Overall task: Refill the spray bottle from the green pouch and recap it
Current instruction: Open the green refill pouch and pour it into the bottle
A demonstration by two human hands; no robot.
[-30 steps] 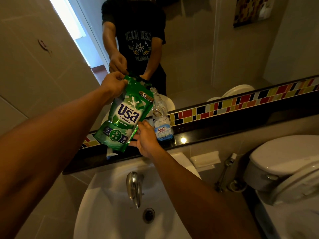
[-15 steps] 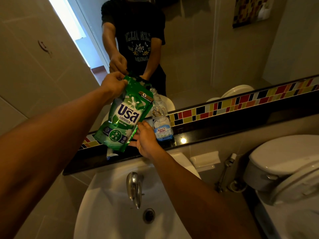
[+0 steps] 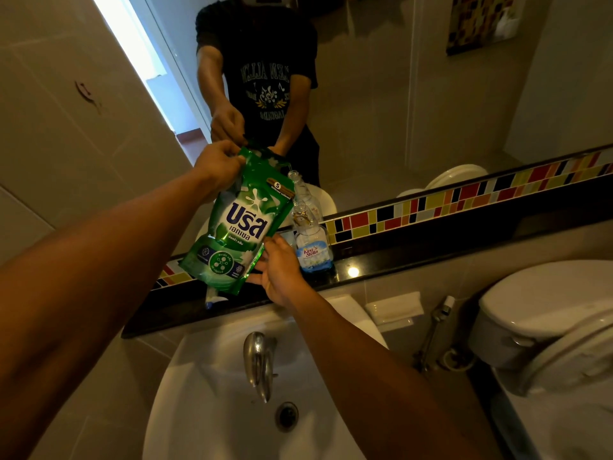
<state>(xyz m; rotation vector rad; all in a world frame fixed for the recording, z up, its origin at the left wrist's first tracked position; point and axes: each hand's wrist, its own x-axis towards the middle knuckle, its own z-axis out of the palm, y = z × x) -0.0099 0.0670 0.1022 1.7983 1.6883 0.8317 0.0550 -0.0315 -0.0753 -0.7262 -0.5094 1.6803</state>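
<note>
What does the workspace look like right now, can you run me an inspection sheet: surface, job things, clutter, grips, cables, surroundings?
Surface: dark ledge under the mirror, above a white sink.
Job's things: green pouch held tilted, its top corner toward the neck of the clear spray bottle; the bottle stands uncapped on the ledge, little liquid at its base.
Clutter: a small white and blue item on the ledge beneath the pouch, cannot tell what.
Grips: left hand pinches the pouch's top; right hand supports its lower edge.
Cables: nothing seen; a bidet sprayer hose hangs by the wall.
Surroundings: faucet, toilet, coloured tile strip, mirror.
</note>
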